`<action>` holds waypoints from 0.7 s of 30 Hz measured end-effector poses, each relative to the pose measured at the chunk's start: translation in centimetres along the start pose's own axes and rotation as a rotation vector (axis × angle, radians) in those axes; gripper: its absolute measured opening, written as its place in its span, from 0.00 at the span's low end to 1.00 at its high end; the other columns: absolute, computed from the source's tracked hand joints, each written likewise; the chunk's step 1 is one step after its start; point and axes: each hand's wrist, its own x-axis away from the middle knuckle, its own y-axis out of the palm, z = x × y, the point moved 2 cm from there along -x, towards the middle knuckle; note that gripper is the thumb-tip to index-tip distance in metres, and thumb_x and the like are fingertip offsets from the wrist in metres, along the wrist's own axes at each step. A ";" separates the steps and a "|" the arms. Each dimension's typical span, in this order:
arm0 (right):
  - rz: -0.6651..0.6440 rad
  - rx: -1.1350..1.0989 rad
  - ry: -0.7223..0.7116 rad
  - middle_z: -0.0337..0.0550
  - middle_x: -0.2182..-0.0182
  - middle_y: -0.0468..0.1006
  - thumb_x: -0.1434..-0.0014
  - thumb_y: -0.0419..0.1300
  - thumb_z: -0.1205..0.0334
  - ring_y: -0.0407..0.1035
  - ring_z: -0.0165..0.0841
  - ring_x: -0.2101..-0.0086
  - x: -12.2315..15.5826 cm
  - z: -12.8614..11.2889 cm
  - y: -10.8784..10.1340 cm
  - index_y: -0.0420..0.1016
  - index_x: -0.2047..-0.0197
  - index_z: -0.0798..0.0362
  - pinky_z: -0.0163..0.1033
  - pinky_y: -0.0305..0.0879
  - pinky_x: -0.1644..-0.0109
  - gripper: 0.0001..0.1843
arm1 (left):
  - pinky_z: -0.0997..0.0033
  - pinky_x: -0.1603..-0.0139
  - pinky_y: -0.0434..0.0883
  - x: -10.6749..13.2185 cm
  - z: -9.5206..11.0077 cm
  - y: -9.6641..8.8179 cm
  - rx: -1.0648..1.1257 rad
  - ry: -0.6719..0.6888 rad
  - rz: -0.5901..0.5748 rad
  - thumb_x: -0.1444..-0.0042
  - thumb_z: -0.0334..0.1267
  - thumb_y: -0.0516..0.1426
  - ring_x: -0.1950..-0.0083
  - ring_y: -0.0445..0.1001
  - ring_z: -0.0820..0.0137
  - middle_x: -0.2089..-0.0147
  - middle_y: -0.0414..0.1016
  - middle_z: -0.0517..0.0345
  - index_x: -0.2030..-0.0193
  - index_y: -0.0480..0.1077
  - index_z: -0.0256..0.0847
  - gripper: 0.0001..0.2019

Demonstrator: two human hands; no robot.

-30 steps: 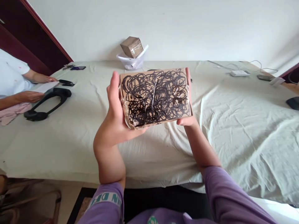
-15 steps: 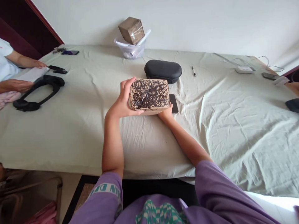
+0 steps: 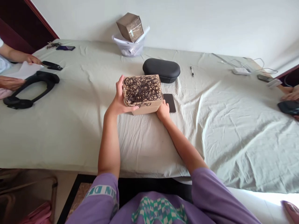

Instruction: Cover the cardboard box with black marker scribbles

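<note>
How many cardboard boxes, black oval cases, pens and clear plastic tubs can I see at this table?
Cardboard boxes: 2, the scribbled box held between left hand and right hand, and the plain box at the back
Black oval case: 1
Pen: 1
Clear plastic tub: 1
Total: 5

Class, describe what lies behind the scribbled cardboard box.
A black oval case lies just behind the scribbled box, its near edge covered by it. What is under the box cannot be seen.
</note>
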 end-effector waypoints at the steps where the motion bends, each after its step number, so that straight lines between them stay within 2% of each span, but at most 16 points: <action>1: 0.022 -0.042 0.011 0.65 0.38 0.75 0.24 0.40 0.63 0.69 0.50 0.41 0.1 0.1 0.0 0.65 0.29 0.58 0.52 0.60 0.38 0.27 | 0.36 0.16 0.51 0.1 -0.6 0.4 0.025 0.001 0.011 0.67 0.59 0.80 0.17 0.51 0.41 0.17 0.43 0.45 0.18 0.30 0.62 0.80; 4: 0.117 -0.191 0.054 0.64 0.39 0.77 0.24 0.40 0.63 0.72 0.49 0.44 0.5 0.8 0.0 0.66 0.32 0.59 0.50 0.64 0.39 0.25 | 0.37 0.16 0.51 1.2 -2.4 2.3 0.069 -0.011 0.050 0.66 0.58 0.80 0.16 0.47 0.40 0.16 0.42 0.44 0.18 0.29 0.61 0.80; 6: 0.186 -0.277 0.073 0.65 0.40 0.77 0.25 0.41 0.63 0.73 0.48 0.44 0.7 1.4 0.1 0.67 0.35 0.59 0.50 0.67 0.39 0.23 | 0.37 0.18 0.57 2.6 -3.7 3.8 0.158 -0.072 0.121 0.63 0.55 0.80 0.18 0.55 0.42 0.17 0.47 0.40 0.18 0.27 0.59 0.79; 8: 0.252 -0.356 0.086 0.65 0.41 0.78 0.27 0.43 0.63 0.74 0.47 0.44 0.8 2.0 0.3 0.67 0.37 0.58 0.48 0.69 0.40 0.21 | 0.37 0.24 0.66 4.5 -4.8 5.2 0.190 -0.121 0.142 0.61 0.58 0.79 0.22 0.62 0.42 0.18 0.49 0.36 0.18 0.26 0.57 0.78; 12: 0.341 -0.465 0.113 0.58 0.50 0.81 0.28 0.44 0.62 0.76 0.42 0.52 0.8 3.0 0.4 0.67 0.42 0.55 0.45 0.71 0.45 0.18 | 0.41 0.29 0.73 7.4 -6.1 6.4 0.207 -0.175 0.182 0.60 0.60 0.77 0.21 0.61 0.42 0.19 0.48 0.38 0.19 0.29 0.60 0.74; 15: 0.345 -0.476 0.146 0.53 0.58 0.81 0.28 0.42 0.61 0.75 0.39 0.61 1.1 3.2 0.1 0.67 0.44 0.55 0.42 0.69 0.53 0.17 | 0.42 0.28 0.72 8.1 -6.4 6.4 0.207 -0.195 0.205 0.64 0.60 0.78 0.22 0.62 0.43 0.19 0.49 0.39 0.19 0.30 0.60 0.77; 17: 0.316 -0.457 0.152 0.50 0.61 0.81 0.26 0.42 0.57 0.73 0.38 0.64 1.4 3.0 -0.4 0.69 0.46 0.54 0.40 0.67 0.56 0.18 | 0.42 0.28 0.72 8.0 -6.6 6.4 0.199 -0.198 0.217 0.64 0.60 0.78 0.22 0.62 0.43 0.20 0.49 0.39 0.18 0.31 0.59 0.76; 19: 0.262 -0.421 0.149 0.48 0.63 0.81 0.24 0.43 0.51 0.73 0.39 0.65 1.7 2.5 -1.1 0.71 0.48 0.52 0.40 0.65 0.58 0.20 | 0.41 0.27 0.72 8.0 -6.7 6.5 0.186 -0.193 0.227 0.62 0.60 0.77 0.22 0.61 0.42 0.20 0.49 0.39 0.18 0.32 0.58 0.75; 21: 0.195 -0.368 0.153 0.50 0.63 0.82 0.24 0.45 0.51 0.75 0.40 0.63 1.8 1.9 -1.7 0.74 0.51 0.52 0.39 0.65 0.57 0.20 | 0.40 0.27 0.71 8.2 -6.7 6.8 0.174 -0.181 0.235 0.62 0.61 0.77 0.23 0.63 0.43 0.21 0.50 0.39 0.19 0.33 0.58 0.74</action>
